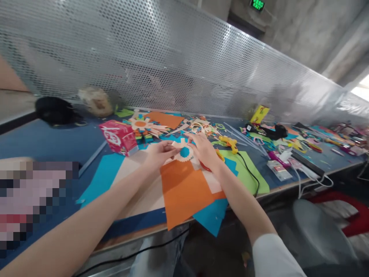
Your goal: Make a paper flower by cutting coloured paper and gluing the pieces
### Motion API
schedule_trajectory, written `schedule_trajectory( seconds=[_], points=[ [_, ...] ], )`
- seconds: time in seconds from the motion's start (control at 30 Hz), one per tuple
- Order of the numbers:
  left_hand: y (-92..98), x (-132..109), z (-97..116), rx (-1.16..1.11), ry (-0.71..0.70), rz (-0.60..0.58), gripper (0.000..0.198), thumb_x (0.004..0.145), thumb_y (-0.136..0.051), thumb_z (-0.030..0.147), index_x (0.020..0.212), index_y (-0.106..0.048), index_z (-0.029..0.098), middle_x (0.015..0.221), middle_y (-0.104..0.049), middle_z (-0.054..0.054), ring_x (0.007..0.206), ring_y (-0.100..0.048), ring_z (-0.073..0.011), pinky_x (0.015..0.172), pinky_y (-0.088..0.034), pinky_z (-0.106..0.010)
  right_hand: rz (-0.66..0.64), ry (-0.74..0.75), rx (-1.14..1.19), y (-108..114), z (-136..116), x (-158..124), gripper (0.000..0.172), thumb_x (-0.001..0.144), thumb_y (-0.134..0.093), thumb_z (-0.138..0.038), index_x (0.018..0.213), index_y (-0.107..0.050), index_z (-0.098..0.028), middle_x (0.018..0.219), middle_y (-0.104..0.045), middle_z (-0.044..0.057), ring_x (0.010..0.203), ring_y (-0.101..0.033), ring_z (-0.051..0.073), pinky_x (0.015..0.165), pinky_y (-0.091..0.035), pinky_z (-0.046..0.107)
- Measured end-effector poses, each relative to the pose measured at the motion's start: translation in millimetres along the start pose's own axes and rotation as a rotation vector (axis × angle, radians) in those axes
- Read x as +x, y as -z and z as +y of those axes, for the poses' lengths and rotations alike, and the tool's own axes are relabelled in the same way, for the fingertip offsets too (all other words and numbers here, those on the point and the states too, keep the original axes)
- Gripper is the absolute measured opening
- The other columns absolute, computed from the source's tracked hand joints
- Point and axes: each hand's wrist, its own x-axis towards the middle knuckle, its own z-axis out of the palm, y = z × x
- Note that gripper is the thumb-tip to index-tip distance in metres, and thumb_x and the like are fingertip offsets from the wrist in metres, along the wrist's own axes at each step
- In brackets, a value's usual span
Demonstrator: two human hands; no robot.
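Observation:
A pale cut-paper flower [187, 158] with a toothed ring around a blue centre is between my two hands, above an orange paper sheet [184, 184]. My left hand [161, 154] pinches its left edge between thumb and fingers. On the opposite side, my right hand [205, 149] has its bent fingers closed at the upper right edge; the fingertips are partly hidden. Under my right wrist, red-and-yellow scissors handles [219, 156] show in part. A yellow glue gun [229, 144] lies just beyond that wrist.
A pink box [118, 137] stands left of my hands. Behind lie paper scraps [198, 126] and another paper flower [140, 124]. Blue [211, 217] and green sheets [253, 173] lie around; some overhang the front edge. A power strip [308, 163] with cables sits right. A perforated metal screen [173, 57] rises behind.

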Motion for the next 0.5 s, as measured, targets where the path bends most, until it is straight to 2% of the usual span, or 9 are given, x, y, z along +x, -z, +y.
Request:
schedule_trajectory(
  seconds=[0.1, 0.33, 0.5],
  points=[
    [1.2, 0, -2, 0.033, 0.016, 0.024, 0.053, 0.044, -0.077, 0.045, 0.079, -0.048, 0.018, 0.056, -0.058, 0.005, 0.047, -0.049, -0.0077, 0.049, -0.038, -0.021, 0.041, -0.025, -0.001, 2, 5, -1, 0.031, 0.089, -0.039, -0.018, 0.118, -0.048, -0.023, 0.093, -0.058, 0.004, 0.096, -0.049, 0.018, 0.092, -0.040, 0.033],
    [2.0, -1, -6, 0.073, 0.093, -0.019, 0.055, 0.048, -0.076, 0.045, 0.086, -0.046, 0.018, 0.063, -0.058, 0.006, 0.053, -0.051, -0.0068, 0.052, -0.040, -0.018, 0.196, -0.094, 0.114, -6, 17, 2, 0.033, 0.091, -0.029, -0.016, 0.119, -0.045, -0.024, 0.104, -0.054, 0.006, 0.103, -0.050, 0.015, 0.092, -0.042, 0.033],
    [2.6, -5, 2, 0.086, 0.111, 0.044, 0.065, 0.037, -0.078, 0.050, 0.085, -0.047, 0.018, 0.063, -0.058, 0.006, 0.054, -0.051, -0.0061, 0.054, -0.041, -0.017, 0.172, -0.106, 0.139, -8, 16, 3, 0.036, 0.091, -0.029, -0.016, 0.123, -0.042, -0.025, 0.106, -0.052, 0.006, 0.105, -0.049, 0.014, 0.095, -0.042, 0.033]
  ],
)
